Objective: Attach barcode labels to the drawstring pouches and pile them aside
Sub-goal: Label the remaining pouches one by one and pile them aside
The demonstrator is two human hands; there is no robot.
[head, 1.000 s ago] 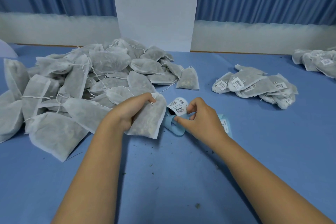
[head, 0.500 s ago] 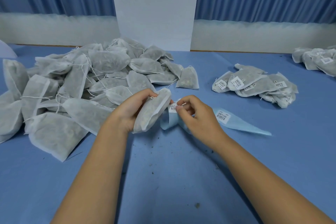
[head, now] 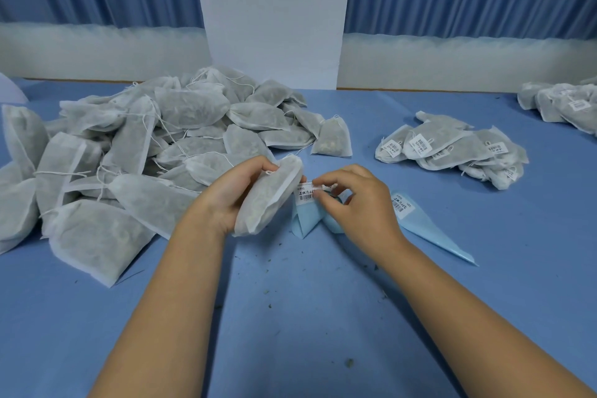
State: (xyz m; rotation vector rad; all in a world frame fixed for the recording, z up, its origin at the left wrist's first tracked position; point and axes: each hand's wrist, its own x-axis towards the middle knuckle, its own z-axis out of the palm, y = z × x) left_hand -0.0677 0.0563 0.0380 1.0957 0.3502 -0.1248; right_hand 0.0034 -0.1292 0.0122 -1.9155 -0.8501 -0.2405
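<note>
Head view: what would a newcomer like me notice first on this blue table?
The big heap of grey pouches fills the left side of the table. At centre, the left hand holds one pouch while the right hand pinches a barcode label beside it. A smaller pile of labelled pouches lies to the right.

On the table [head: 307, 317], the heap of unlabelled pouches [head: 145, 145] lies to our left, the labelled pile [head: 452, 152] to our right, and a second pile [head: 562, 107] farther right behind it. Between them (nearest us), the pouch [head: 268, 200] in our left hand [head: 226, 200] sits just left of the barcode label [head: 306, 195] in our right hand [head: 361, 203], over the backing strip [head: 433, 229].
</note>
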